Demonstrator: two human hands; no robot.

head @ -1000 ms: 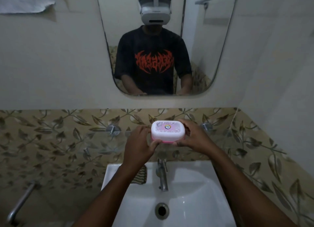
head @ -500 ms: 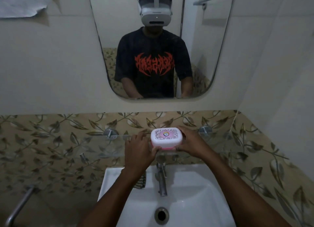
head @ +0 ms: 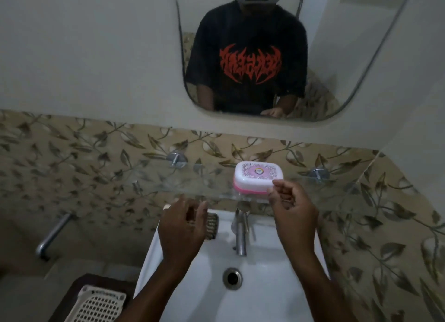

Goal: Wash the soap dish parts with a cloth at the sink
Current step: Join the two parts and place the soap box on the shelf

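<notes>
The closed soap dish sat on the shelf above the sink, seemingly awaiting washing. The left hand and right hand hung loosely curled, empty; gripping the cloth seemed next.

A rounded mirror at upper centre reflects a person in a black shirt with red print. A leaf-patterned tile band crosses the middle. Lower left sits a white perforated basket, with a chrome pipe above it.
</notes>
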